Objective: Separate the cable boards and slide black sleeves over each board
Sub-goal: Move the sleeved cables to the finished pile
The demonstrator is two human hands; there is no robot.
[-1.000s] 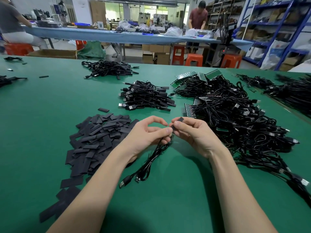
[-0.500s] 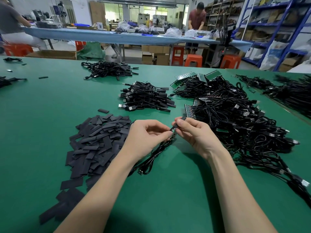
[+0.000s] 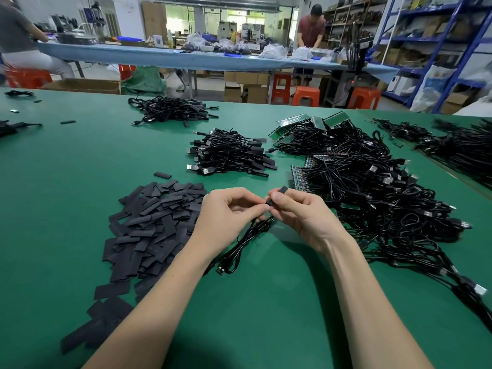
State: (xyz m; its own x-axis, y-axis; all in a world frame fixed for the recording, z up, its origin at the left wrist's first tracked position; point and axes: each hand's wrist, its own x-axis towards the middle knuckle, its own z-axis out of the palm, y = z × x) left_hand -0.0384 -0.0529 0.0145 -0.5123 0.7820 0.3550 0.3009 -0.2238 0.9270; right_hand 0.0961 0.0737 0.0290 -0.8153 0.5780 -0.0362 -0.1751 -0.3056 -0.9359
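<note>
Over the desk (image 3: 66,209) near its front edge, the right hand (image 3: 300,217) pinches a sleeve (image 3: 278,194). The left hand (image 3: 226,217) pinches the cable (image 3: 239,249) at that sleeve's lower end, the cable trailing onto the desk.

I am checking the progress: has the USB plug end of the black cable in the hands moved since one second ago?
Yes. The USB plug end of the black cable has moved right, away from the pile of flat black sleeves.
</note>
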